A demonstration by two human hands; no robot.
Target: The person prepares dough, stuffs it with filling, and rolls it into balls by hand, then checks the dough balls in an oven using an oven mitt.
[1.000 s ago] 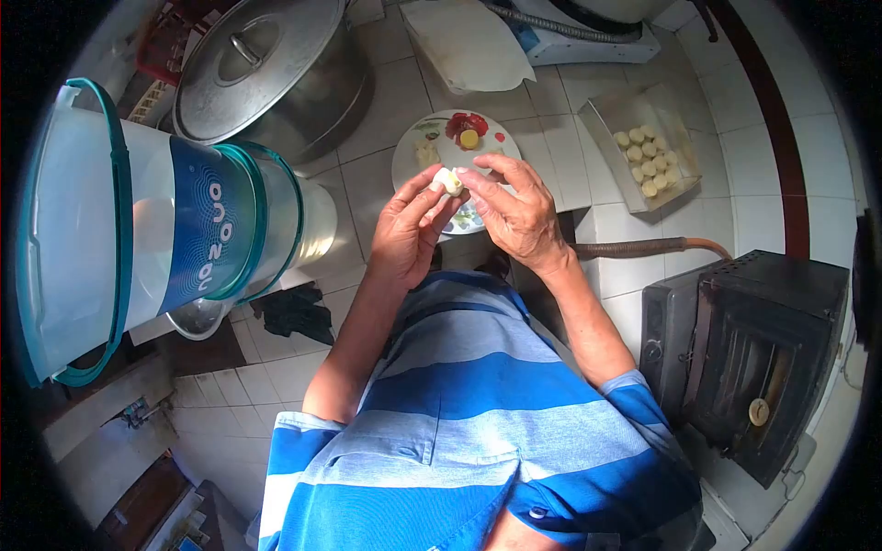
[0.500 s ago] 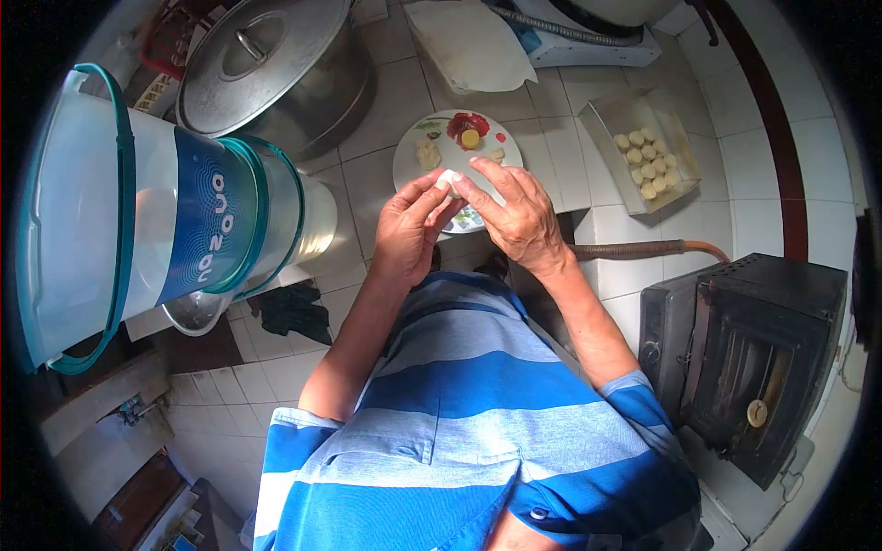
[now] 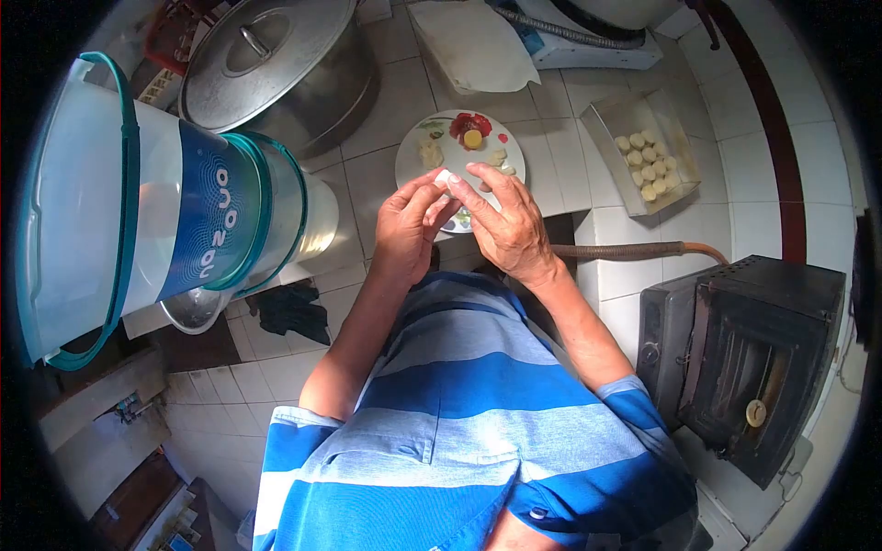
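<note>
A small white piece of dough [image 3: 444, 178] is pinched in the fingertips of my left hand [image 3: 406, 220]. My right hand [image 3: 511, 223] touches the piece with its fingertips, its fingers partly spread. Just beyond both hands lies a flowered plate [image 3: 407, 168]. On it are a dough lump [image 3: 430, 152] at the left, a yellow ball [image 3: 472, 139] near the red flower and small pale pieces [image 3: 497, 158] at the right. A rectangular tray [image 3: 659, 209] to the right holds several round pale pieces [image 3: 648, 172].
At the left stand a large lidded pot [image 3: 322, 106] and a big plastic bucket [image 3: 156, 211] with a blue label. A paper sheet [image 3: 478, 46] lies behind the plate. A black oven [image 3: 753, 358] and a hose [image 3: 634, 251] are at the right.
My right hand has shifted slightly left, showing more of the pale pieces on the plate. My left hand still pinches the white piece.
</note>
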